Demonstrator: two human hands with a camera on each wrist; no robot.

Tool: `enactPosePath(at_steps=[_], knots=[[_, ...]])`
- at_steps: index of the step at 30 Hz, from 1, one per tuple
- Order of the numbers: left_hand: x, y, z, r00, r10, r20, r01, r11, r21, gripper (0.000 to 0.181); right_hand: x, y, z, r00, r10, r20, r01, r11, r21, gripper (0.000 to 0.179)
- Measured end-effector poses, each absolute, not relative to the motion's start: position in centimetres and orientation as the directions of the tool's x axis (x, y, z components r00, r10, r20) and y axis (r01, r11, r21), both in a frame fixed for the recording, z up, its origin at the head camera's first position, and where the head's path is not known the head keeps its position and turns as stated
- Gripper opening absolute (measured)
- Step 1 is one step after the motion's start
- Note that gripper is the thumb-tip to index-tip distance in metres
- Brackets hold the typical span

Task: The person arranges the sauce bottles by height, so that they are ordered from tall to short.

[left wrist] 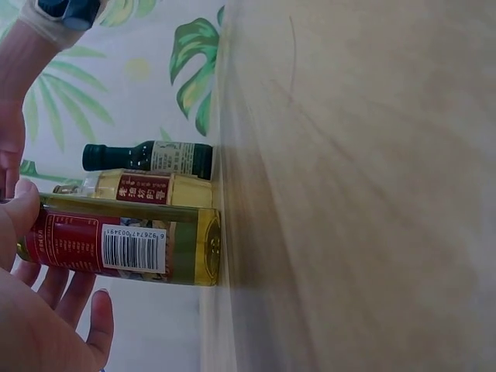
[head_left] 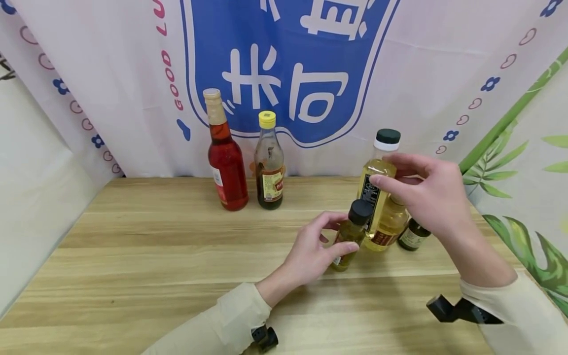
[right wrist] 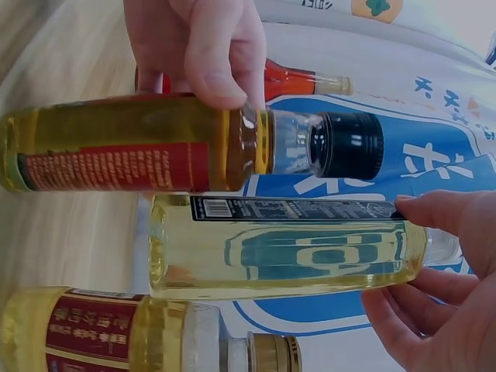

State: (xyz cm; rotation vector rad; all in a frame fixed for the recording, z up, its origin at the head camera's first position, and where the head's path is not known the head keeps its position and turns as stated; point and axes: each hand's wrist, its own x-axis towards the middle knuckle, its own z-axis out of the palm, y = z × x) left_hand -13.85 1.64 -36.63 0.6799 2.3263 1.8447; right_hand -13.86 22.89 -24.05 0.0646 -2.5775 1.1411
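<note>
My left hand (head_left: 310,246) holds a small oil bottle (head_left: 348,232) with a black cap and olive-yellow liquid, thumb on one side and fingers on the other. In the left wrist view its red label and barcode (left wrist: 133,246) show, and its base is at or just over the tabletop. My right hand (head_left: 432,192) grips the upper part of a taller bottle (head_left: 369,195) of pale yellow liquid with a dark green and white cap. In the right wrist view this bottle (right wrist: 294,256) shows a black label, with thumb and fingers on opposite sides near its neck.
Close behind the held bottles stand a pale yellow bottle with a red label (head_left: 392,223) and a small dark green bottle (head_left: 413,236). Further left on the wooden table (head_left: 146,246) are a red bottle (head_left: 228,170) and a yellow-capped bottle (head_left: 269,175), before a printed curtain (head_left: 146,123).
</note>
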Motion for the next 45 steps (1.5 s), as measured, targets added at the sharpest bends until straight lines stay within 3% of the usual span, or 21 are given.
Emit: enactPosePath(at_steps=[7,27,45], knots=[[-13.9,1.7,-36.7,-0.897,0.397,0.193,0.280,0.175,0.944,0.052,-16.0,22.2,-22.9,-0.962,0.048,0.268,-0.158,0.702,-0.694,0.057],[-13.9,1.6,-36.8,-0.891,0.407,0.200,0.288,0.166,0.943,0.053,-23.4,19.2,-23.1,-0.977,-0.110,0.182,-0.209,0.653,-0.728,0.050],[-13.9,1.5,-36.7,-0.888,0.412,0.206,0.297,0.171,0.939,0.054,-27.0,17.6,-24.1,-0.969,-0.216,0.119,-0.239,0.706,-0.667,0.048]])
